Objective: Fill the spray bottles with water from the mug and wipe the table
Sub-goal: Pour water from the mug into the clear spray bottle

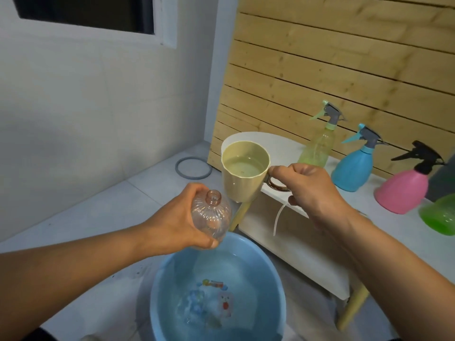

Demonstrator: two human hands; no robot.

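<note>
Clear bottle [210, 217] in left fingers [197, 238], mug [243, 172] in right fingers [280, 172]

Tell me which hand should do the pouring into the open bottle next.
Right. The right hand already grips the mug of water, just above the uncapped clear bottle the left hand steadies.

A single wide-angle view from the person's head, looking forward and down, close over both hands. The blue basin [216, 291] lies at six o'clock, the white table [394, 230] toward three
</note>
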